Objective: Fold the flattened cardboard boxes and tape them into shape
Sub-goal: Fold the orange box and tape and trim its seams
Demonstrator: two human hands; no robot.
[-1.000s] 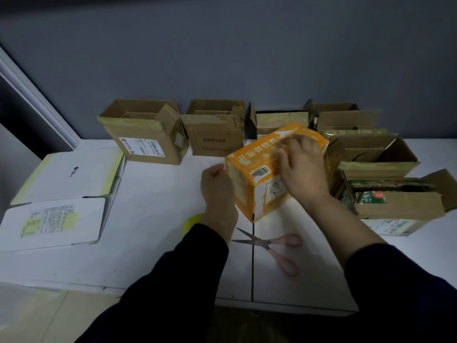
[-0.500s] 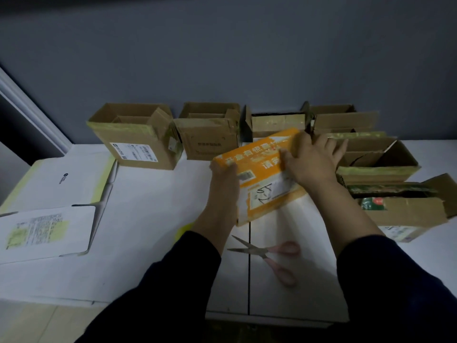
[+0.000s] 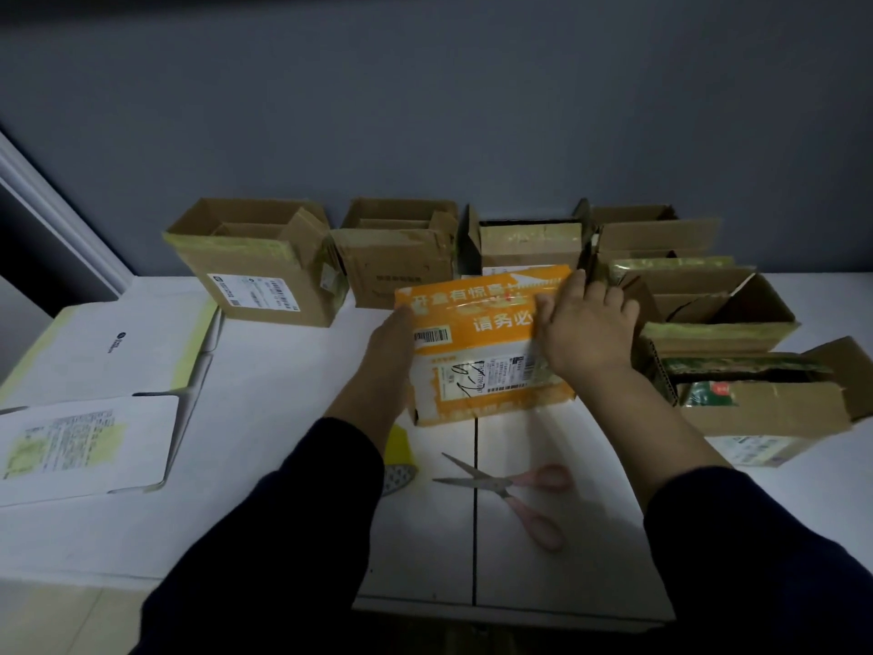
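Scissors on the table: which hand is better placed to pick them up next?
Probably the right. The scissors lie with pink handles toward that side, and the right hand only presses flat on the orange box. The left hand holds the box's left edge, steadying it.

A yellow object [image 3: 399,444] sits mostly hidden behind the left sleeve [image 3: 293,536], the flat white box [image 3: 85,446] runs off the left edge, and the orange box [image 3: 472,323] label's print is too small to read.
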